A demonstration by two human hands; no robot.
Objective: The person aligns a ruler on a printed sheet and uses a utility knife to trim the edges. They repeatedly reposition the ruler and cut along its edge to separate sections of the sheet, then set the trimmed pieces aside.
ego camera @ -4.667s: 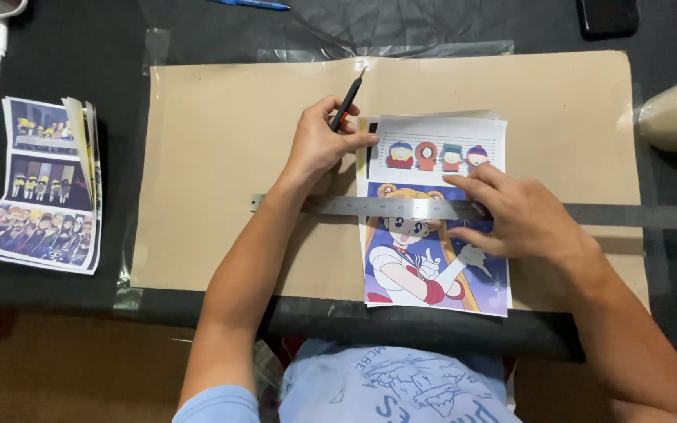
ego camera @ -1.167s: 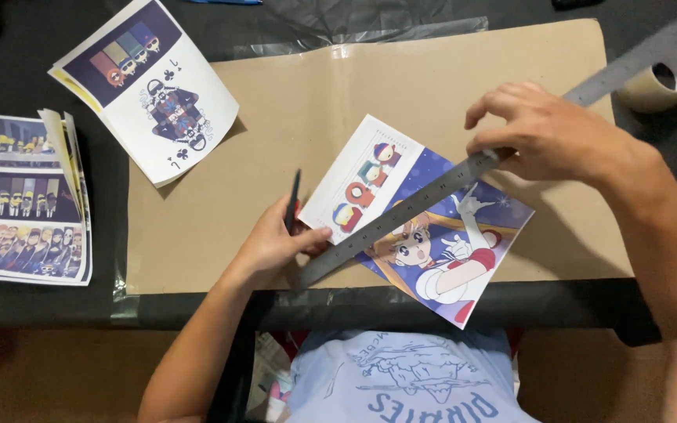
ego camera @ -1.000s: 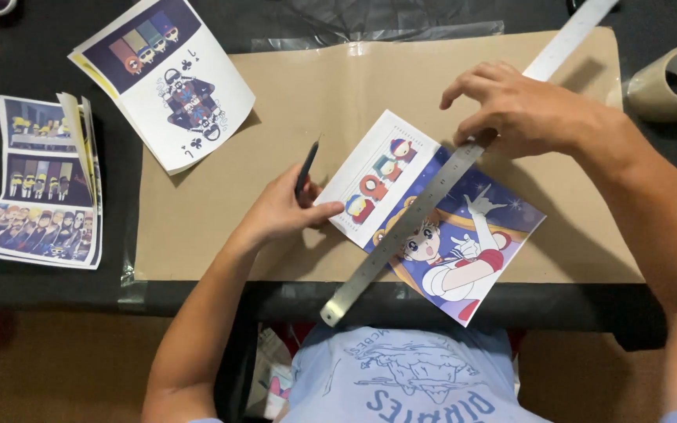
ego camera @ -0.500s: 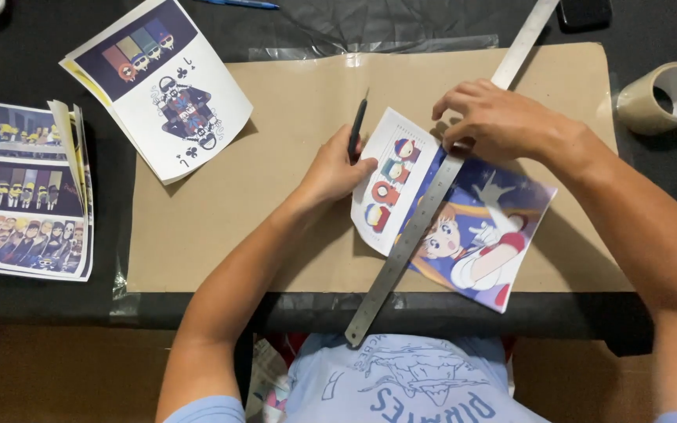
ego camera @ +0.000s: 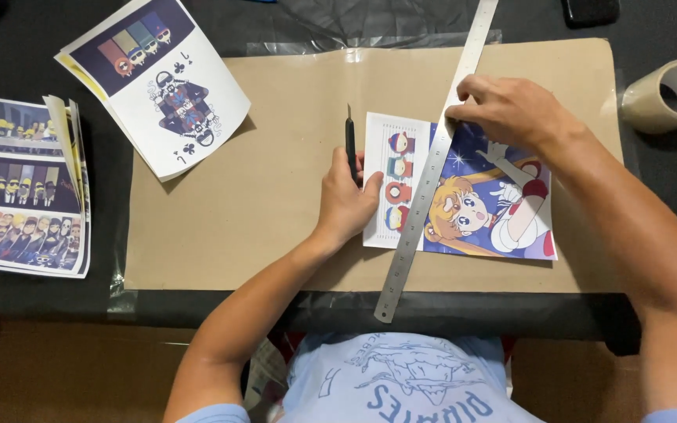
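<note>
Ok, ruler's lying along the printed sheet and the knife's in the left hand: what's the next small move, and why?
Probably bring the slim black craft knife in the left hand to the long steel ruler. The right hand already pins it along the seam between the two cartoon pictures on the printed sheet.

Single head-worn view, looking steeply down from above the person's chest onto the brown board point(ego camera: 276, 219) on the dark table point(ego camera: 9, 63). Close range; both forearms enter from the bottom edge
</note>
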